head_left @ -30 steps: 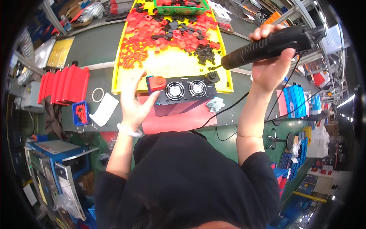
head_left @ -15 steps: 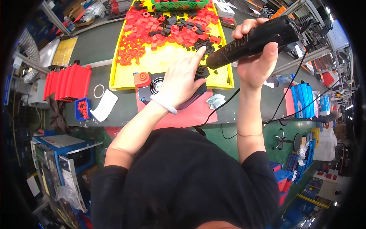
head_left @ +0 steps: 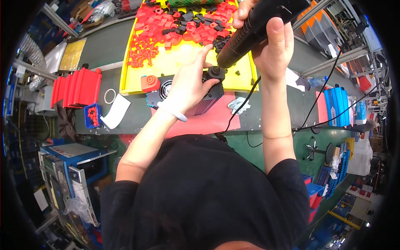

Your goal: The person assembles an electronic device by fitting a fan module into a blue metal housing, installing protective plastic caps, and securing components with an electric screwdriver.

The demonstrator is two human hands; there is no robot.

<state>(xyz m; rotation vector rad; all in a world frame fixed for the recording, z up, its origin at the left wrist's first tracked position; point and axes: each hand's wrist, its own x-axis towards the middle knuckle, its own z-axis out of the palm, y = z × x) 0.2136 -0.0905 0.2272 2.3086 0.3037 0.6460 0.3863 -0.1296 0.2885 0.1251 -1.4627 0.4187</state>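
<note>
A dark finned metal box (head_left: 207, 104) with a round fan (head_left: 165, 89) in its end face sits at the front of the bench. On its left corner is a red round-topped cap (head_left: 150, 83); a black cap (head_left: 216, 74) is on its right corner. My left hand (head_left: 187, 85) grips across the box, its thumb against the black cap and its fingers reaching over the far side. My right hand (head_left: 273, 52) is closed around a black power screwdriver (head_left: 246, 37), held tilted, its tip down in the black cap. Part of that grip is hidden behind the tool.
A yellow tray (head_left: 166, 56) behind the box holds loose red and black plastic parts. Red finned housings (head_left: 77, 89) and a small blue bin (head_left: 92, 116) stand at left, blue housings (head_left: 335, 107) at right. A black cable (head_left: 246, 102) hangs across the bench edge.
The screwdriver has tilted more upright, its tip shifting slightly left and up onto the black cap. My left index finger has drawn back from the tip; the box has shifted slightly.
</note>
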